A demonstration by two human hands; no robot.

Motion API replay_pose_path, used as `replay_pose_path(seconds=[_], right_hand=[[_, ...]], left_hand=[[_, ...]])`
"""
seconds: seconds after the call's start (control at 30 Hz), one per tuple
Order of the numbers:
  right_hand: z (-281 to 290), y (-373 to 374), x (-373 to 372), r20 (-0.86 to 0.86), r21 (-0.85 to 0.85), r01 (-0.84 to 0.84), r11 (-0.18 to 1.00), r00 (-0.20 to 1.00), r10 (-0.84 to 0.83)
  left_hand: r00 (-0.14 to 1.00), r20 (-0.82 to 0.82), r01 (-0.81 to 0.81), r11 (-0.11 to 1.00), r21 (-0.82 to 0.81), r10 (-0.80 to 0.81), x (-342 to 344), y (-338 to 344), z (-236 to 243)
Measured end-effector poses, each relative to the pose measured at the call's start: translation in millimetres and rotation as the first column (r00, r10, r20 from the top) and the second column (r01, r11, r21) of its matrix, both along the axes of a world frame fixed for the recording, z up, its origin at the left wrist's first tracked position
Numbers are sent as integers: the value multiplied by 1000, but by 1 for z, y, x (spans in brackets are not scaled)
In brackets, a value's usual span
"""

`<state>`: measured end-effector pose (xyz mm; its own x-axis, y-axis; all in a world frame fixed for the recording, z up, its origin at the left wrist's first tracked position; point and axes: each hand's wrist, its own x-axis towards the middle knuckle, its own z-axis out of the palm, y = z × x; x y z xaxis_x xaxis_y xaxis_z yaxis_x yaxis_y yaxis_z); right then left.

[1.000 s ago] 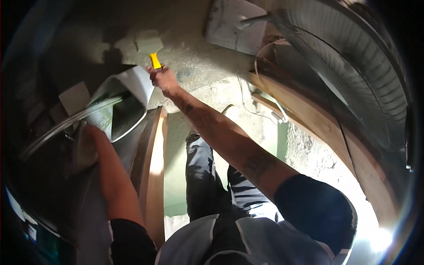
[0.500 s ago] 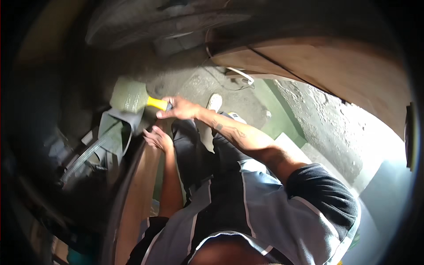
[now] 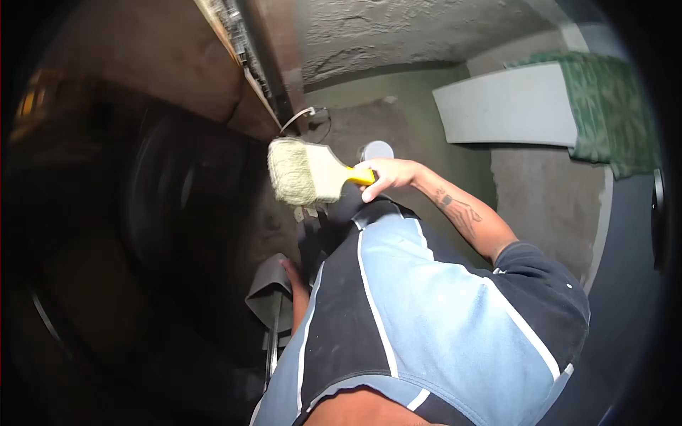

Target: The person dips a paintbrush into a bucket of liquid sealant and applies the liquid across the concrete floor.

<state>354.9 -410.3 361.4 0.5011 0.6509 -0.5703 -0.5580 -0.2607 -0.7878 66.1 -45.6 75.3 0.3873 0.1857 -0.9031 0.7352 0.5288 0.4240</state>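
A wide brush with pale bristles [image 3: 291, 170] and a yellow handle is in my right hand [image 3: 391, 176], whose fingers are closed round the handle. The bristles point left, in front of my body. My left hand [image 3: 285, 268] is low on the left, at the rim of a grey dustpan-like scoop [image 3: 268, 278] with a long metal rod. Most of its fingers are hidden, so whether it grips the scoop does not show. Just beyond my right hand is a round whitish lid or tub [image 3: 378, 150].
A white panel [image 3: 508, 106] lies at the right, beside a green patterned cloth [image 3: 614, 117]. A white bent tube [image 3: 297, 121] sticks out near the wooden edge. A rough grey wall [image 3: 405, 32] rises ahead. The left side is dark and blurred.
My view and body have turned to the right, bringing the panel and green cloth into sight. The brush stays in my right hand. My left hand has dropped away from it, beside the scoop.
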Motion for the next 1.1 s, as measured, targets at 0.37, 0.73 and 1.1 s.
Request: replay_pose_path(seconds=[0.37,0.73,1.1], right_hand=[[-14,-141,-219,-291,507,860,52,227,-929],[-87,-197,-299,-419,136,763,-632,-534,-735],[-216,-112,-265,-756,0,368,-930,-609,-241]], left_hand=[[978,-82,204,965,163,-193,127,-3,-7],[135,69,826,151,543,-988,305,-213,82],[-831,-167,408,-787,463,-530,312,-356,-1]])
